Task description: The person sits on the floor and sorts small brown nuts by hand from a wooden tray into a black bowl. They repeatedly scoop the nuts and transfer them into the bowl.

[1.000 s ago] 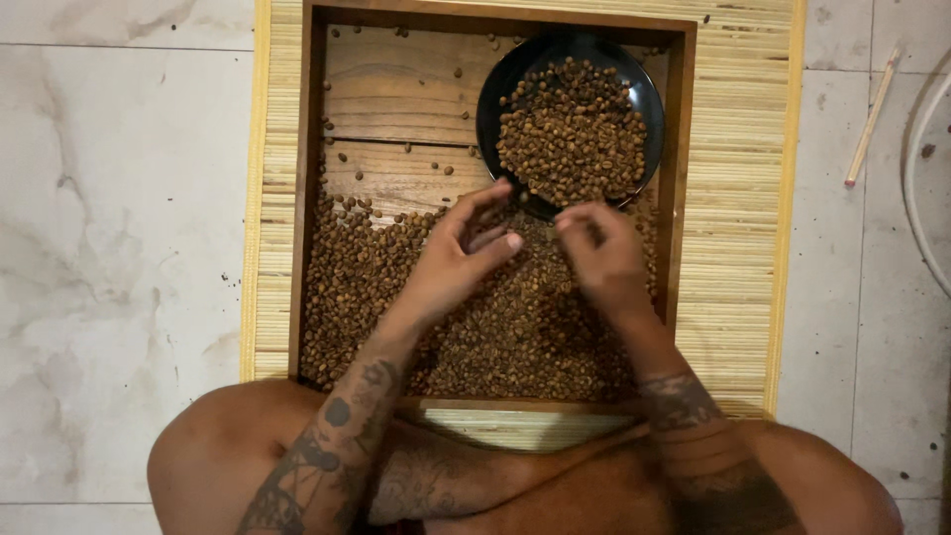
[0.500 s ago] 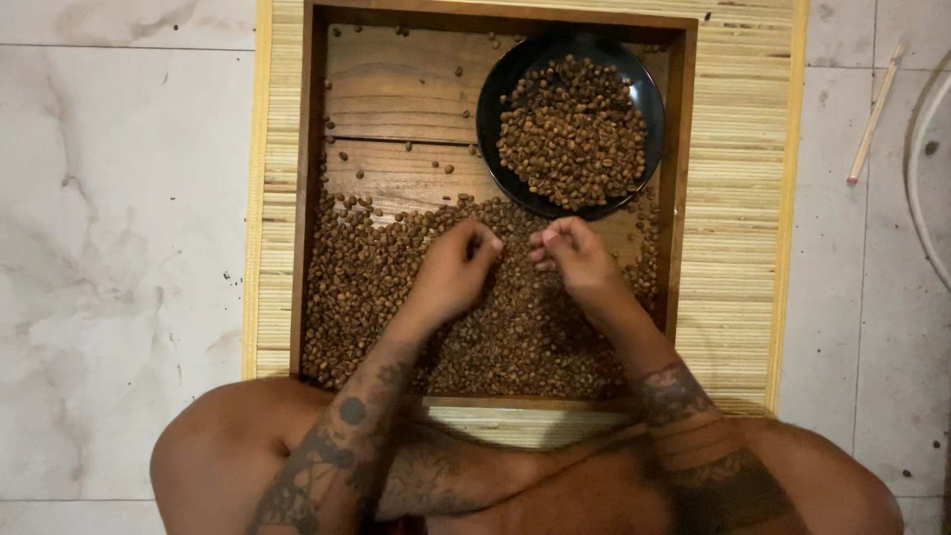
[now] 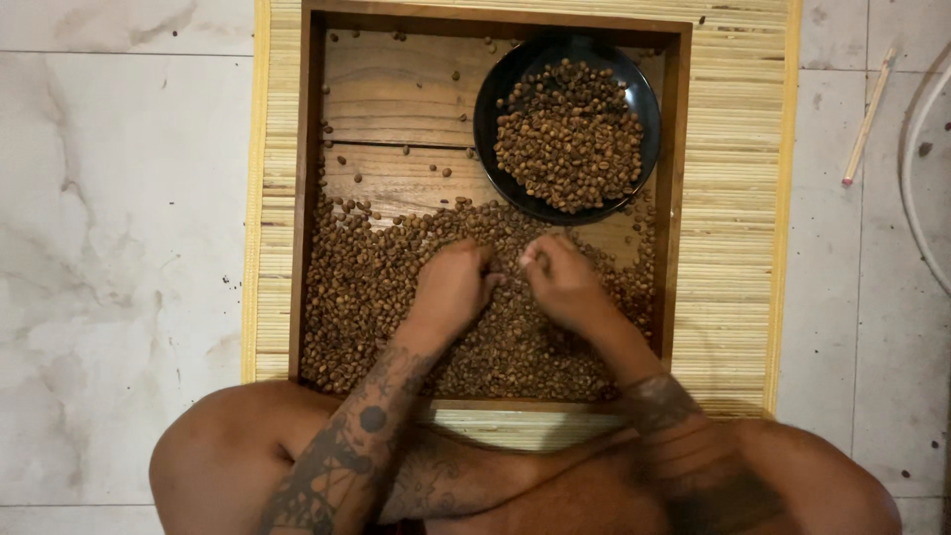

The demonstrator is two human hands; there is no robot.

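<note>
Left hand [image 3: 454, 287] and right hand [image 3: 565, 285]: both bare, without gloves, rings or sleeves. The left forearm carries dense dark tattoos of dots, circles and geometric lines; the right forearm bears a dark patterned band. Both knees are bare.

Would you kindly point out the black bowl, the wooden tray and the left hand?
black bowl [image 3: 495, 94]: head view, bare left rim.
wooden tray [image 3: 396, 89]: head view, bare floor.
left hand [image 3: 454, 287]: head view, back.

Left hand [image 3: 454, 289], right hand [image 3: 565, 285]: curled, knuckles-up.
</note>
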